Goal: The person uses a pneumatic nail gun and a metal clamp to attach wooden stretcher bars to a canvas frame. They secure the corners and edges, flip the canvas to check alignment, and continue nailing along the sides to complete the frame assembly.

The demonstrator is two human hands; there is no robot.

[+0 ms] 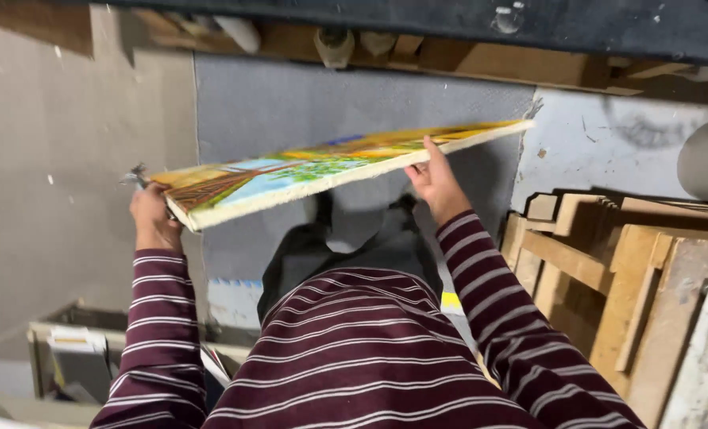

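A painted canvas [322, 165] with bright yellow, green, blue and brown colours is held out flat in front of me, tilted up toward the right. My left hand [152, 216] grips its near left corner together with a paintbrush [135, 176] whose tip sticks out to the left. My right hand [435, 183] holds the canvas's right edge from below, thumb on top. Both arms wear maroon sleeves with white stripes.
Wooden stretcher frames and canvas backs [608, 278] are stacked at the right. A grey floor [306, 103] lies beyond the canvas. A low box with papers [76, 349] sits at the lower left. Wooden boards [497, 59] run along the top.
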